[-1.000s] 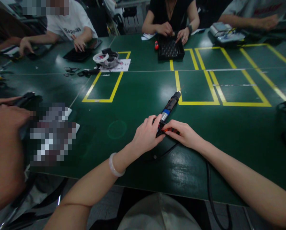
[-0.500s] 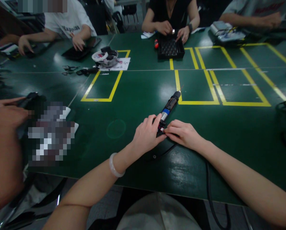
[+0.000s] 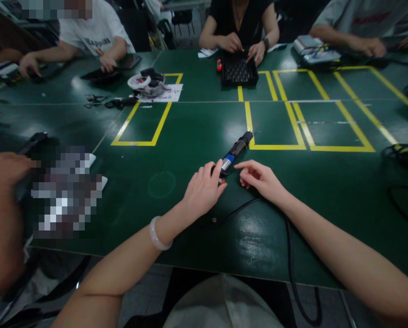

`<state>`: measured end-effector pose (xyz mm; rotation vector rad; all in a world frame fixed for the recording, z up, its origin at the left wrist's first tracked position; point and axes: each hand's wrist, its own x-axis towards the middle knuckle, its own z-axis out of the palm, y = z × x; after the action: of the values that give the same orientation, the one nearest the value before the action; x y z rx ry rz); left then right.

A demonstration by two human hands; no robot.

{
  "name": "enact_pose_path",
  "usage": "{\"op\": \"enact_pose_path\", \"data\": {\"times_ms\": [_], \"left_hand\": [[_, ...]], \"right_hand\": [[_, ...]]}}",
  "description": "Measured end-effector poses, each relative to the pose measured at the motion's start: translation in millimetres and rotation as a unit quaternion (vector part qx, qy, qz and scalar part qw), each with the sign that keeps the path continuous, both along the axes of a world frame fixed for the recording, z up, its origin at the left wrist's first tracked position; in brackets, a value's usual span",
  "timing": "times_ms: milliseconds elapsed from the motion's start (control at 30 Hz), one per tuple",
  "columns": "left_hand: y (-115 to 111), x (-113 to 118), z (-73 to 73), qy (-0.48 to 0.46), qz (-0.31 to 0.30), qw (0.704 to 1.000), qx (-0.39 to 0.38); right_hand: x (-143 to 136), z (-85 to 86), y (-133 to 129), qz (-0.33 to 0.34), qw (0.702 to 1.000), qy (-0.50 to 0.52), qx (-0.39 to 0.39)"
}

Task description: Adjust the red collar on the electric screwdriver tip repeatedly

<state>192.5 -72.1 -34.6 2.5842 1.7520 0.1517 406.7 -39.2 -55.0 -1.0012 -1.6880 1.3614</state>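
Note:
A slim electric screwdriver [image 3: 238,148], its casing partly off so that a silver and blue motor section shows, lies slantwise on the green table [image 3: 176,246] with its tip pointing away to the right. Over its near end, my left hand [image 3: 201,189] is closed, fingers on top and thumb at the side. A small bit of orange and white shows by the thumb; the rest of that end is hidden. Just right of the tool, my right hand [image 3: 261,178] is apart from it, index finger stretched out and the other fingers curled, with nothing seen in it.
A black cable [image 3: 291,255] runs from near the screwdriver over the table edge. Yellow tape marks [image 3: 279,147] lie beyond. Across the table, a co-worker handles a black tray [image 3: 240,82]; a tape roll [image 3: 138,82] sits left of it. Another person's hand [image 3: 10,168] is at far left.
My right hand has let go of the screwdriver's near end and drawn off to its right, index finger out. My left hand stays on the tool. The whole view has shifted slightly.

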Motion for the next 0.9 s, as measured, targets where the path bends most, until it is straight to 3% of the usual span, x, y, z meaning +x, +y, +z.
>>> {"op": "enact_pose_path", "data": {"times_ms": [133,267,633,900], "left_hand": [[11,-21,4.0,0.013,0.009,1.0,-0.009],[26,-56,6.0,0.026,0.051,0.998,-0.017],[84,-175,5.2,0.032,0.257,0.965,-0.049],[109,-214,5.6,0.03,0.356,0.934,-0.022]], "right_hand": [[5,-0.3,8,-0.023,0.993,0.076,-0.082],[7,2.0,10,-0.037,0.987,0.106,-0.114],[5,2.9,9,-0.027,0.985,0.106,-0.136],[6,2.6,10,-0.02,0.987,0.093,-0.132]]}}
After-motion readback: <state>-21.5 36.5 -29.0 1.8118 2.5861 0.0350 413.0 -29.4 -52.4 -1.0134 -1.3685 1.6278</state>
